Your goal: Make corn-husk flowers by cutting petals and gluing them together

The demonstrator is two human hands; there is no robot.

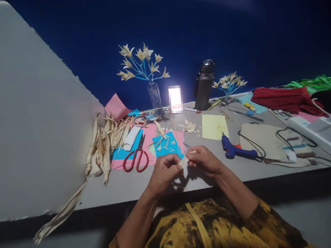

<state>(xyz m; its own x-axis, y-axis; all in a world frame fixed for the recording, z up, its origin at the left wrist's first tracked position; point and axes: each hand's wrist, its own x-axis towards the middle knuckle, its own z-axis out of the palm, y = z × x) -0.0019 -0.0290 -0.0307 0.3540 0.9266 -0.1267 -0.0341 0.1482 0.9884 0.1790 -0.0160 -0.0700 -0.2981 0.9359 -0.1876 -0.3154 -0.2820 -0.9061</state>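
Near the front edge of the table, both hands pinch one small pale piece of corn husk (184, 162). My left hand (166, 173) has thumb and fingers closed on its left side. The fingertips of my right hand (205, 161) are closed on the other side, close to the left ones. Just beyond the hands lies a blue paper sheet (164, 143) strewn with thin husk scraps. Red-handled scissors (136, 155) rest to the left of my left hand. A blue glue gun (235, 148) lies on its side to the right of my right hand.
Dried corn husks (104, 142) are heaped at the left, partly hanging over the edge. A glass vase (154, 98) of husk flowers, a bright blurred light (175, 99) and a dark flask (205, 85) stand at the back. A yellow sheet (214, 126) and a beige cloth (262, 141) lie rightward.
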